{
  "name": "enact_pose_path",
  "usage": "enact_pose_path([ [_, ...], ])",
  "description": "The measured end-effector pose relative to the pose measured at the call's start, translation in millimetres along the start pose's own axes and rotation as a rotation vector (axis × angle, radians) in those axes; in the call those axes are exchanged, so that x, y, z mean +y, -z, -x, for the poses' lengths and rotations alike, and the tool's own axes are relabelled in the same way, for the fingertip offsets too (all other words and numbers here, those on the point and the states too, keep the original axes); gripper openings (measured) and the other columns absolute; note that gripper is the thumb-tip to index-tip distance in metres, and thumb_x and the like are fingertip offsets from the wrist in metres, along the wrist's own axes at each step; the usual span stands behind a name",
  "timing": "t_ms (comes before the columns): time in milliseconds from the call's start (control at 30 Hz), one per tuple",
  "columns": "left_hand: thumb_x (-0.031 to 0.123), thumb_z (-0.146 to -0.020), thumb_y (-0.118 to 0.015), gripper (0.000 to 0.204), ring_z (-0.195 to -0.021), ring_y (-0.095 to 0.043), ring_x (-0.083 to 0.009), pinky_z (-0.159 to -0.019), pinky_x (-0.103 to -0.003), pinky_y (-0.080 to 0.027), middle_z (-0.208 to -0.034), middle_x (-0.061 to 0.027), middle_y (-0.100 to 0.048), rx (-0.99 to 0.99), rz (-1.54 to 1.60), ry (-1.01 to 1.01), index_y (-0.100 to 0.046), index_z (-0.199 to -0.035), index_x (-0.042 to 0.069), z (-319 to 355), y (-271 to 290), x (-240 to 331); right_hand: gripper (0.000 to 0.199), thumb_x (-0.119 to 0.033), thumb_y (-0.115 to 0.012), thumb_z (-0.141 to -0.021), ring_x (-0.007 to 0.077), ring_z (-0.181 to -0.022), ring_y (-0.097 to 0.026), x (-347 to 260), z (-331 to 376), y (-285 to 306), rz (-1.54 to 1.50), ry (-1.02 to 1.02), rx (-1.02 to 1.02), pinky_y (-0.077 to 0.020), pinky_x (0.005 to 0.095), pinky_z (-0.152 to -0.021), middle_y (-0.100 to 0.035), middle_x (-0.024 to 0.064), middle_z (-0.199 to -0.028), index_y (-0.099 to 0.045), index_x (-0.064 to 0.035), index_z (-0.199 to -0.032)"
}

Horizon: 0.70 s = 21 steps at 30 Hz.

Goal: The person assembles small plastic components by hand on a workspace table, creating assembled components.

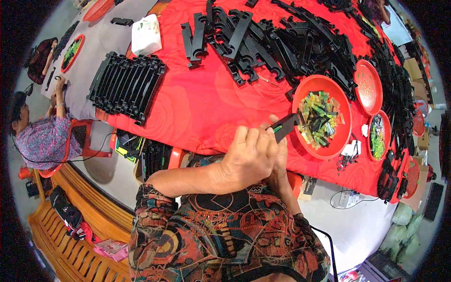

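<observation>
A short black plastic strip [287, 126] with a small green piece set in it sticks out from between my two hands, over the near left rim of a red bowl. My left hand [249, 151] is closed around its near end, knuckles up. Behind it, my right hand [281, 157] is partly covered by the left and also grips the strip; most of its fingers are hidden. The red bowl [344, 136] holds many small yellow, green, clear and black pieces.
Loose black plastic strips [277, 42] pile up across the far side of the red cloth [188, 108]. Several more lie in a neat row [127, 87] at left, near a white tissue pack [146, 35]. Red dishes [369, 87] stand at right. Another person [44, 136] sits at left.
</observation>
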<state>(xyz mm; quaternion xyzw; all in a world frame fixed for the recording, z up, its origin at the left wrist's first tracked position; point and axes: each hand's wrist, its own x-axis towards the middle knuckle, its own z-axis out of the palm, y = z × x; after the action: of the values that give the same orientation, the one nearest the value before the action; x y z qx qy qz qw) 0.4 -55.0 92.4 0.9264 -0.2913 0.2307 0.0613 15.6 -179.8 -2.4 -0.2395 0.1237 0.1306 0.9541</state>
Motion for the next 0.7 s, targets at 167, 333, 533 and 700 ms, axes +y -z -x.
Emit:
enact_pose_path([
  [167,0.014,-0.071,-0.066,0.033,-0.068,-0.054,-0.0253,-0.060,-0.036,-0.037,-0.078,-0.0117,-0.056,0.101,0.359,0.263,-0.055,-0.097,-0.003,12,-25,-6,0.027,-0.015,-0.050,-0.091,0.0077,-0.047,-0.047,-22,-7,0,0.101,0.069,-0.148,-0.0403,0.0198,-0.042,-0.063,0.0130,-0.095,-0.047,-0.0035,-0.115],
  [333,0.012,-0.078,-0.064,0.022,-0.071,-0.057,-0.0326,-0.062,-0.041,-0.041,-0.077,-0.0158,-0.058,0.049,0.666,0.464,-0.054,-0.093,0.000,27,-51,-7,0.023,-0.006,-0.055,-0.085,0.0033,-0.044,-0.040,-5,-6,-9,0.491,0.281,0.191,-0.0311,0.0183,-0.036,-0.054,-0.0004,-0.073,-0.047,-0.0073,-0.107],
  [533,0.012,-0.081,-0.060,0.014,-0.066,-0.056,-0.0326,-0.059,-0.041,-0.040,-0.071,-0.0139,-0.056,-0.033,0.574,0.468,-0.053,-0.089,0.004,35,-68,-17,0.023,-0.006,-0.055,-0.081,0.0069,-0.063,-0.047,9,-21,2,0.749,0.160,0.220,-0.0401,0.0242,-0.053,-0.053,-0.0010,-0.078,-0.049,-0.0029,-0.103],
  [700,0.010,-0.079,-0.061,0.014,-0.058,-0.055,-0.0307,-0.053,-0.041,-0.037,-0.063,-0.0124,-0.055,-0.017,0.420,0.418,-0.048,-0.079,0.004,38,-74,-19,0.021,-0.006,-0.054,-0.080,0.0119,-0.075,-0.048,18,-21,-6,0.871,0.231,0.297,-0.0427,0.0276,-0.068,-0.054,0.0024,-0.083,-0.048,0.0014,-0.099],
])
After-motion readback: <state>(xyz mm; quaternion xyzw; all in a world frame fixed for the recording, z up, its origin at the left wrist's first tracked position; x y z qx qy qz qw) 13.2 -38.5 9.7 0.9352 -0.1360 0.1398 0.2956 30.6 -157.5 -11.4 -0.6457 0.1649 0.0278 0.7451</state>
